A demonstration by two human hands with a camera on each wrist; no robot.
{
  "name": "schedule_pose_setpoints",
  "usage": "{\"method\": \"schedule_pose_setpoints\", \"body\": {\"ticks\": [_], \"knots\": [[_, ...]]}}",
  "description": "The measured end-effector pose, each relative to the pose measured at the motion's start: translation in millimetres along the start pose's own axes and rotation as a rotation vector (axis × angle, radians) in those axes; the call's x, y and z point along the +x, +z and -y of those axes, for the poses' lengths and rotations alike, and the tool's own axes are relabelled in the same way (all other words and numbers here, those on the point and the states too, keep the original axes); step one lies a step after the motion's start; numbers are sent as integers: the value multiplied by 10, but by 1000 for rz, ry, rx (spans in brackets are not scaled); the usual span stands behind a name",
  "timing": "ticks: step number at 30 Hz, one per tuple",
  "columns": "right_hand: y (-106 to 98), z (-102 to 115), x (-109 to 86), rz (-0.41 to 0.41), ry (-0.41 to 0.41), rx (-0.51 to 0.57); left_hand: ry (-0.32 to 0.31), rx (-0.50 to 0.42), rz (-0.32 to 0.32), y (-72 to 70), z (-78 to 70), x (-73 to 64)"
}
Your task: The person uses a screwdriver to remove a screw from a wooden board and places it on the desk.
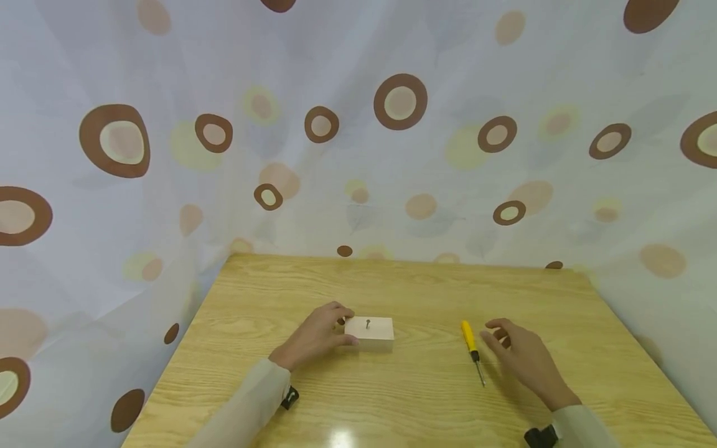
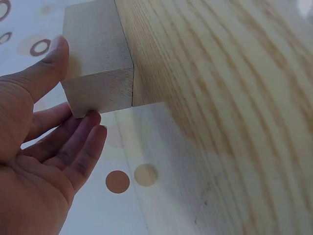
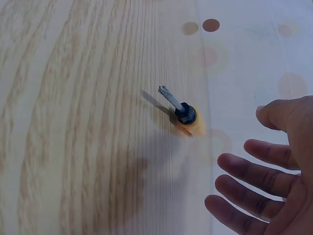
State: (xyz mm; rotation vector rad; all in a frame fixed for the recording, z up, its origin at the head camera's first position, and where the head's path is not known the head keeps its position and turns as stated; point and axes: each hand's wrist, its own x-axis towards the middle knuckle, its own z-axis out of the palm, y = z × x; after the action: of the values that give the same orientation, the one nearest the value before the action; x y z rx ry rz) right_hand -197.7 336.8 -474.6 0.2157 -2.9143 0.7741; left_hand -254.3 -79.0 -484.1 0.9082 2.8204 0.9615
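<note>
My left hand [image 1: 318, 333] holds a pale wooden block [image 1: 376, 342] by its left end, thumb on the near side and fingers at the far side. The left wrist view shows the thumb and fingertips of that hand [image 2: 44, 142] against the block [image 2: 98, 41]. From the block's top sticks up a small dark screw [image 1: 368, 324]. To the right lies a screwdriver [image 1: 468, 336] with a yellow handle, black collar and metal shaft. Just right of it hovers my right hand [image 1: 521, 354], fingers loosely bent and apart from it. The screwdriver's cross-shaped tip [image 3: 168, 98] shows in the right wrist view.
The light wood-grain table [image 1: 414, 398] carries the block and screwdriver. A white sheet [image 1: 358, 162] with brown and beige circles hangs behind the table and along both sides. Dark straps are on both wrists.
</note>
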Motion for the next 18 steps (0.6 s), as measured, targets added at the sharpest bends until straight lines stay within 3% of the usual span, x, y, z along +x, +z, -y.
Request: {"method": "schedule_pose_setpoints", "body": {"ticks": [18], "knots": [[74,-60,190,14,-30,-50,37,-13,-6,-2,26,-20]]}}
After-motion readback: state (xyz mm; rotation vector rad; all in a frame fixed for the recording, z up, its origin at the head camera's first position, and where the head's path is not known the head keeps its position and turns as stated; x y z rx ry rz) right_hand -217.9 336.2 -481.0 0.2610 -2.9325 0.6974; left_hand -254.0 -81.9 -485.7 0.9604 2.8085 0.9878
